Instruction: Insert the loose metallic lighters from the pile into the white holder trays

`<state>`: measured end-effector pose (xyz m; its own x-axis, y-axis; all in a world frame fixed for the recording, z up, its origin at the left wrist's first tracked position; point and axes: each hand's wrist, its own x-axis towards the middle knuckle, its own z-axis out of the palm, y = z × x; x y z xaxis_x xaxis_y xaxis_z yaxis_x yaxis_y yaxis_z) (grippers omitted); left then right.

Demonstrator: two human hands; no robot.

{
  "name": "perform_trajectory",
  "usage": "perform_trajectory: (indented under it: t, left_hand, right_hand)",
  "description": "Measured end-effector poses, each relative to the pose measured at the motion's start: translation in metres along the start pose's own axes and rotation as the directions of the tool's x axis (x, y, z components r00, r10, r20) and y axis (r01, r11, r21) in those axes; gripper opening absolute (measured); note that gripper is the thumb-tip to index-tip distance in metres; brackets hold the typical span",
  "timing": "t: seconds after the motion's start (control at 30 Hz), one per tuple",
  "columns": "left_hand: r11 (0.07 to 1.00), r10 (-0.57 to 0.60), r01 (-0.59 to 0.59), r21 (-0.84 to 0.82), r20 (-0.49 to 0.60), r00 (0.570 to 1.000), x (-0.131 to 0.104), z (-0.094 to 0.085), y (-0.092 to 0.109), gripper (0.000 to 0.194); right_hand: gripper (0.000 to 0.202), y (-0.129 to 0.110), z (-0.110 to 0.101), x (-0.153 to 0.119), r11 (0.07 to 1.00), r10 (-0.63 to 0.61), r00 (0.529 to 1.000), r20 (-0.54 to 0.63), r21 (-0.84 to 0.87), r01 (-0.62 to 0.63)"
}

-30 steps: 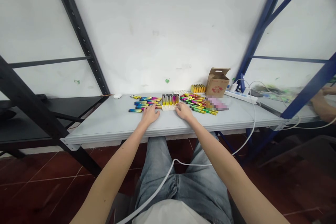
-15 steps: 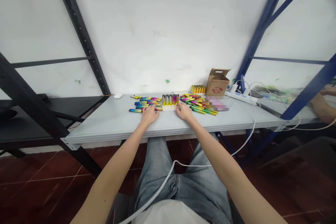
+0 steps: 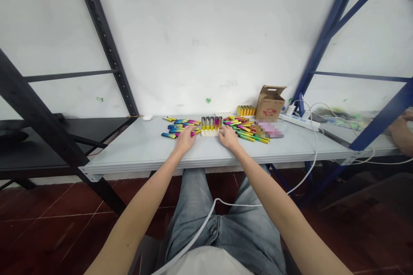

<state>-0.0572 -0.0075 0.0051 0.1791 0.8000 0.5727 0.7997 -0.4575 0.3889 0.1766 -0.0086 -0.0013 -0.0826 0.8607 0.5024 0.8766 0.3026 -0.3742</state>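
A white tray (image 3: 210, 133) stands on the table in front of me, with a row of several shiny yellow and purple lighter-like cylinders (image 3: 212, 123) upright in it. My left hand (image 3: 186, 138) is over the near edge of the left pile of blue, yellow and pink cylinders (image 3: 176, 128); its fingertips are too small to tell what they hold. My right hand (image 3: 228, 137) touches the right end of the tray, fingers bent, their grip unclear. Beside it lies the right pile of green, red and yellow cylinders (image 3: 245, 131).
Behind the right pile are a block of yellow cylinders (image 3: 245, 110), a cardboard box (image 3: 269, 103) and a pink packet (image 3: 270, 129). A power strip (image 3: 299, 122) with white cables lies farther right. Another person's arm (image 3: 402, 133) shows at the right edge.
The whole view has shifted slightly, so the table things appear a little farther right. The fingers of my left hand have shifted slightly at the pile; my right hand stays at the tray.
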Motion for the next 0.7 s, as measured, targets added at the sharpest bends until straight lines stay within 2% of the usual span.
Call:
perform_trajectory:
  t: [0.2, 0.47, 0.6, 0.7]
  left_hand:
    - [0.995, 0.075, -0.075, -0.070, -0.003, 0.997, -0.001, -0.001, 0.003, 0.038]
    - [0.995, 0.084, -0.082, -0.057, 0.031, 0.996, -0.003, -0.004, 0.008, 0.027]
    - [0.997, 0.078, -0.077, -0.028, 0.036, 0.996, -0.004, -0.005, 0.009, 0.027]
    - [0.996, 0.084, -0.083, -0.025, 0.038, 0.996, -0.005, -0.005, 0.011, 0.027]
  right_hand:
    - [0.037, -0.007, -0.003, -0.004, 0.984, -0.181, 0.980, -0.087, -0.014, 0.180]
    - [0.031, -0.008, -0.004, -0.006, 0.990, -0.139, 0.990, -0.005, 0.031, 0.139]
    - [0.027, -0.011, -0.006, -0.007, 0.989, -0.142, 0.989, -0.051, 0.020, 0.143]
    - [0.027, -0.012, -0.008, -0.008, 0.981, -0.192, 0.977, -0.094, 0.000, 0.193]
